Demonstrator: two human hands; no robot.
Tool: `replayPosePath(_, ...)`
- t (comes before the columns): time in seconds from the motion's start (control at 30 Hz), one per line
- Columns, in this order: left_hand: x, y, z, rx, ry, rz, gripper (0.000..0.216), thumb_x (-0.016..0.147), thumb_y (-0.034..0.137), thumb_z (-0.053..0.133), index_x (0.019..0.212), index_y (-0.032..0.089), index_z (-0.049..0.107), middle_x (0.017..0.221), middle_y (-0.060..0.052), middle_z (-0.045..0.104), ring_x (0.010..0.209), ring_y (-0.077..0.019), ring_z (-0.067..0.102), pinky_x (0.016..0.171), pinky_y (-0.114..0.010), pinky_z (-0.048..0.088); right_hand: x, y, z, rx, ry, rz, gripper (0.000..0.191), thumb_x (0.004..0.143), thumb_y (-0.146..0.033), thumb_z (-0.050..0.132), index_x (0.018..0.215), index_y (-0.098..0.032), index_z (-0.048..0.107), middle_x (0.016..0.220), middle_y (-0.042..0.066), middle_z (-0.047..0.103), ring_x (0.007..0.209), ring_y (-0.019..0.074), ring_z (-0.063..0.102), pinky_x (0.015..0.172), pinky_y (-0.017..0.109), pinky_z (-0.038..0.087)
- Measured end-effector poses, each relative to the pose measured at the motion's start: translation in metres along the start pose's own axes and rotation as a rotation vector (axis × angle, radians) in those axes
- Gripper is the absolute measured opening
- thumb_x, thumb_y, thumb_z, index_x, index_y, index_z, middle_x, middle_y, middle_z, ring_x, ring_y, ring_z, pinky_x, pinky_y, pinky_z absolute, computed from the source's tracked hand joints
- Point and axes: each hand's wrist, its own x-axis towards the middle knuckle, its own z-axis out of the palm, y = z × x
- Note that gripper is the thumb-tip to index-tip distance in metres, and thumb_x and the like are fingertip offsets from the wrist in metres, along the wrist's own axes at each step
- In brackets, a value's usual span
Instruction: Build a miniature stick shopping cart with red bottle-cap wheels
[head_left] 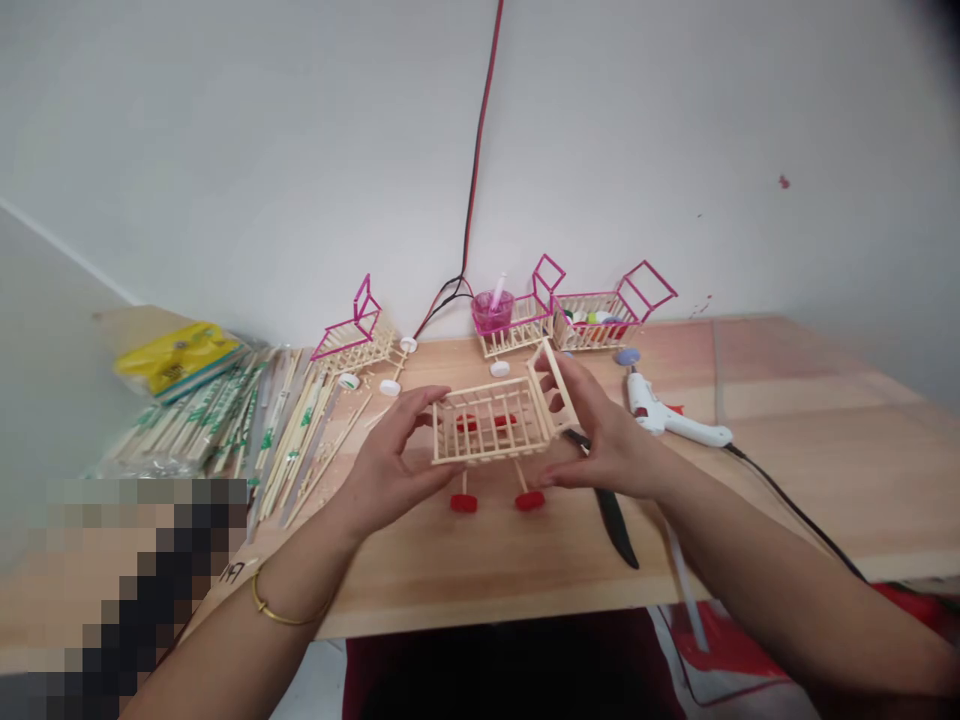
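A small cart built of pale wooden sticks (491, 425), with red bottle-cap wheels (529, 499), is held just above the wooden table (787, 440). My left hand (394, 460) grips its left end, fingers curled round the frame. At the right end, my right hand (600, 435) pinches the raised stick handle between thumb and fingers. Both hands are closed on the cart.
A white glue gun (667, 412) with a black cord lies to the right. Under my right hand lies a black-handled knife (616, 522). Three pink-framed stick carts (352, 335) (517, 315) (611, 310) stand by the wall. Packs of chopsticks (225, 415) and white caps (390, 387) lie at the left.
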Motion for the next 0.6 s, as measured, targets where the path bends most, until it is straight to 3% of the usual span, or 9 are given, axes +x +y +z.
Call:
replayPosePath(0.13,-0.0027,0.0009,0.0008,0.055,-0.065,0.001,0.071,0.076,0.024,0.074,0.139,0.031,0.042,0.138,-0.010,0.048,0.125,-0.0264,0.051,0.103,-0.043,0.047,0.0005,-0.0045,-0.0005,-0.052,-0.060,-0.003,0.091,0.070,-0.041,0.079,0.146,-0.028,0.032,0.140,0.012,0.048,0.121,0.0301,0.049,0.096,0.044,0.045)
replayPosePath(0.23,-0.0032,0.0033,0.0002,0.078,-0.114,-0.008,0.070,0.076,0.023,0.074,0.138,0.031,0.041,0.137,-0.009,0.049,0.125,-0.0260,0.051,0.103,-0.043,0.047,0.0006,-0.0051,0.0005,-0.079,-0.069,-0.006,0.080,0.071,-0.043,0.078,0.140,-0.027,0.041,0.140,0.011,0.050,0.121,0.0312,0.050,0.097,0.045,0.045)
replayPosePath(0.6,-0.0036,0.0022,-0.0015,0.104,-0.145,-0.048,0.070,0.075,0.018,0.072,0.138,0.032,0.042,0.137,-0.008,0.049,0.128,-0.0284,0.048,0.106,-0.048,0.046,-0.0002,-0.0012,0.0064,-0.017,-0.090,0.042,0.082,0.071,-0.040,0.078,0.142,-0.029,0.038,0.137,0.012,0.050,0.116,0.0298,0.056,0.096,0.045,0.049)
